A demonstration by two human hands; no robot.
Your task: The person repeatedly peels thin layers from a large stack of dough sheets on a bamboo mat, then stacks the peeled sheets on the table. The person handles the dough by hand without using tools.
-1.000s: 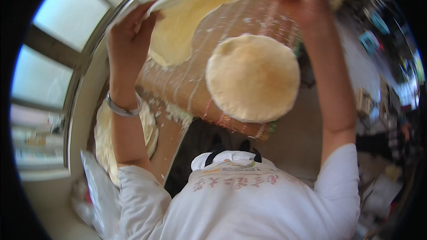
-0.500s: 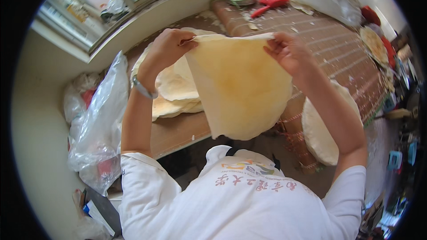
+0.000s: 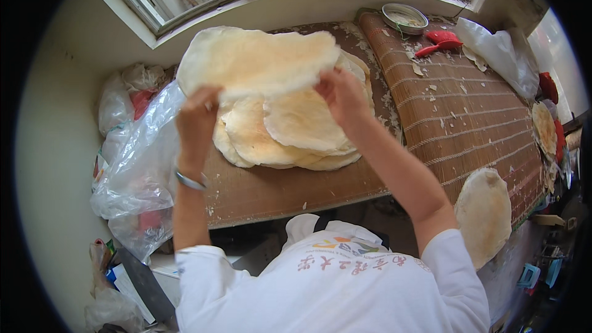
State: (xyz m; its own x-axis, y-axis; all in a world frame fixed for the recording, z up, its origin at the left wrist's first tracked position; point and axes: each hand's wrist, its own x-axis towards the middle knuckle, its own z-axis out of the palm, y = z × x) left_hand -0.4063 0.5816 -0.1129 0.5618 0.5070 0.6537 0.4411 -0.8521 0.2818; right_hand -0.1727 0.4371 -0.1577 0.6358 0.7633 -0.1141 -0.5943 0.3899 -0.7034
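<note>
A thin, pale flatbread (image 3: 256,58) with a yellowish middle hangs spread out over the far part of a stack. My left hand (image 3: 198,120) is closed at its near left edge. At the near right edge, my right hand (image 3: 344,98) pinches it, somewhat blurred by motion. Beneath and nearer to me lies the stack of similar flatbreads (image 3: 302,123), overlapping unevenly, with lightly browned patches. The held sheet covers the far side of that stack. A metal-looking bracelet (image 3: 190,179) circles my left wrist.
The stack sits on a brown board table (image 3: 271,191). To its right is a slatted bamboo mat (image 3: 450,105) strewn with flakes. Another flatbread (image 3: 485,216) leans at the mat's near edge. A round bowl (image 3: 404,18) and red brush (image 3: 439,43) are behind. Clear plastic bags (image 3: 142,154) crowd the left.
Both hands have swung the flatbread left and away from me, from hanging upright to lying nearly flat above the stack. The view has turned right, showing more of the stack.
</note>
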